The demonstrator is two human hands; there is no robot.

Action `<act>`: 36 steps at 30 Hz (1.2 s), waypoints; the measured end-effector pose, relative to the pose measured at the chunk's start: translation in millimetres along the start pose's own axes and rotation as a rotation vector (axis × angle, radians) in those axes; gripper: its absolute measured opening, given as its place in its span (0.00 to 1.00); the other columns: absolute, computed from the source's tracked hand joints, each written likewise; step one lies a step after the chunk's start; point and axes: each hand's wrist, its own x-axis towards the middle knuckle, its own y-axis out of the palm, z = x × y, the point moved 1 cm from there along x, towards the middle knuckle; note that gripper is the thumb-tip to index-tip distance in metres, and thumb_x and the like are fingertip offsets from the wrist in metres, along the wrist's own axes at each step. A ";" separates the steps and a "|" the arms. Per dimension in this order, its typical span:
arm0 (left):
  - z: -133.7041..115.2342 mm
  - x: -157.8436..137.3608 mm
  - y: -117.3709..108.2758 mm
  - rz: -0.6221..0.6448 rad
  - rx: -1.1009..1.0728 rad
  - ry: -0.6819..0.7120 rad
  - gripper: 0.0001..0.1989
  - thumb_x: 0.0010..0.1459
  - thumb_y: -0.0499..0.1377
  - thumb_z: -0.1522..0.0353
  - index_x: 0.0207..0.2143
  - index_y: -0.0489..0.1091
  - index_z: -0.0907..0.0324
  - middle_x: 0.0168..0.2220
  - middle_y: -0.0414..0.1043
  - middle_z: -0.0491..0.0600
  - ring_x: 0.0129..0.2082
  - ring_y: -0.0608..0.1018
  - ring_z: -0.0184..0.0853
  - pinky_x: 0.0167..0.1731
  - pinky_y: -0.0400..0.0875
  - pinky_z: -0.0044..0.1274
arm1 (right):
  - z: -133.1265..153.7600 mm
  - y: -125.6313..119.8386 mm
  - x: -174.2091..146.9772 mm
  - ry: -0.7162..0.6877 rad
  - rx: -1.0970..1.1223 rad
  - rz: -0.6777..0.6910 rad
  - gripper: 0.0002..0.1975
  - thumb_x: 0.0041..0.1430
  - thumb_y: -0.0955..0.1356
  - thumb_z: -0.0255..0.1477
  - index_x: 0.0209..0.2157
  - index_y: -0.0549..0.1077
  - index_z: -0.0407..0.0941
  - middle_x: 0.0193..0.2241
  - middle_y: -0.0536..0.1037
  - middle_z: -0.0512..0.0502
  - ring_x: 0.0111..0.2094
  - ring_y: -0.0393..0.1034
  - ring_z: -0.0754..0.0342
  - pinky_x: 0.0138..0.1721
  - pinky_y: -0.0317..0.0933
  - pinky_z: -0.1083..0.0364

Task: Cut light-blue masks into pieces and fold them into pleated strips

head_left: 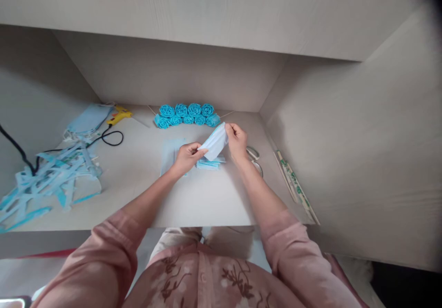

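Between my two hands, in the head view, is a pale blue and white face mask piece [214, 143], tilted up and held above the desk. My left hand [187, 157] pinches its lower left corner, and my right hand [236, 138] grips its upper right corner. Just below it lies a small stack of folded blue mask pieces [210, 164]. Flat blue sheets [168, 155] lie on the desk, partly behind my left hand. Scissors [257, 166] rest beside my right wrist, partly hidden by it.
Blue rolled roses [188, 114] stand in two rows at the back. A yellow glue gun [119, 114] with a black cord sits near a pile of masks [89, 118]. Cut blue strips [58, 179] are heaped at left. Thin sticks [293, 179] lie along the right wall.
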 end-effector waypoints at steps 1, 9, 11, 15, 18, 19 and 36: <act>1.4 1.1 -1.1 -0.004 -0.006 -0.003 0.19 0.47 0.64 0.54 0.22 0.65 0.60 0.16 0.56 0.40 0.16 0.58 0.24 0.18 0.50 0.19 | 1.5 0.0 -0.5 -0.005 0.002 0.005 0.18 0.60 0.64 0.45 0.31 0.74 0.44 0.24 0.70 0.52 0.28 0.62 0.57 0.31 0.56 0.59; 3.5 9.7 -14.9 -0.178 0.066 0.134 0.19 0.55 0.59 0.56 0.42 0.72 0.60 0.42 0.75 0.50 0.42 0.75 0.36 0.44 0.67 0.25 | 26.4 1.1 -12.9 -0.252 -0.159 0.082 0.15 0.65 0.63 0.39 0.34 0.76 0.45 0.30 0.77 0.48 0.32 0.69 0.55 0.37 0.61 0.56; -2.5 8.6 -16.9 -0.164 0.116 0.205 0.21 0.58 0.57 0.56 0.48 0.71 0.59 0.48 0.73 0.53 0.49 0.73 0.38 0.50 0.65 0.27 | 30.7 4.2 -17.8 -0.355 -0.230 0.128 0.15 0.66 0.62 0.38 0.35 0.76 0.45 0.32 0.78 0.47 0.35 0.70 0.53 0.39 0.61 0.55; -9.3 6.3 -14.8 -0.129 0.208 0.301 0.18 0.54 0.60 0.58 0.43 0.74 0.60 0.46 0.74 0.53 0.47 0.74 0.37 0.51 0.65 0.27 | 42.2 12.1 -29.9 -0.491 -0.339 0.268 0.15 0.67 0.61 0.36 0.37 0.78 0.47 0.35 0.79 0.44 0.38 0.71 0.51 0.42 0.62 0.53; -7.1 6.2 -11.1 -0.135 0.169 0.241 0.15 0.51 0.63 0.58 0.32 0.74 0.61 0.34 0.75 0.49 0.38 0.75 0.36 0.42 0.67 0.25 | 50.9 16.6 -35.9 -0.464 -0.323 0.356 0.15 0.66 0.62 0.38 0.39 0.78 0.48 0.34 0.79 0.42 0.40 0.72 0.49 0.45 0.63 0.51; -5.7 6.4 -10.5 -0.139 0.106 0.194 0.16 0.51 0.63 0.57 0.30 0.74 0.61 0.31 0.74 0.48 0.35 0.74 0.35 0.39 0.67 0.24 | 51.7 17.4 -36.0 -0.421 -0.276 0.358 0.15 0.64 0.64 0.40 0.42 0.78 0.48 0.36 0.79 0.42 0.40 0.72 0.49 0.45 0.63 0.51; 1.2 16.9 -22.0 -0.299 -0.499 0.063 0.25 0.50 0.65 0.52 0.40 0.71 0.62 0.37 0.78 0.52 0.39 0.79 0.39 0.36 0.70 0.25 | 16.3 29.8 -32.7 -0.016 -0.237 0.487 0.20 0.54 0.69 0.44 0.19 0.67 0.44 0.18 0.66 0.55 0.23 0.58 0.59 0.26 0.51 0.58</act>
